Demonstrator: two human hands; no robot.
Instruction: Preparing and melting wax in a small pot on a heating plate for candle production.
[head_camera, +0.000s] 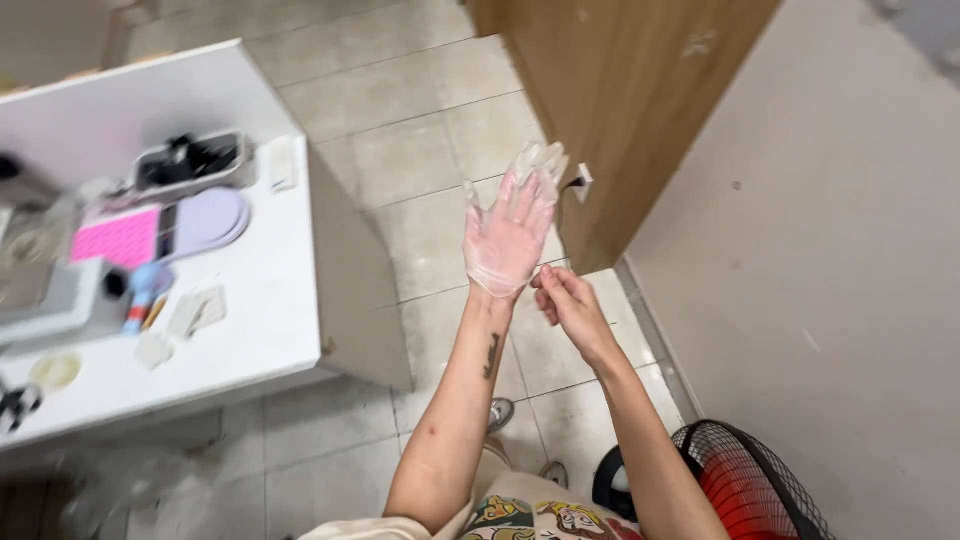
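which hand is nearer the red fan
Right. The right hand is above the fan, nearer it in the view. The left hand, in a clear glove, is raised higher and further left.

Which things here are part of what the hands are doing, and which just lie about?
In use:
clear plastic glove on left hand
right hand pulling its cuff

Lying about:
white table
pink mat
grey tray
red fan
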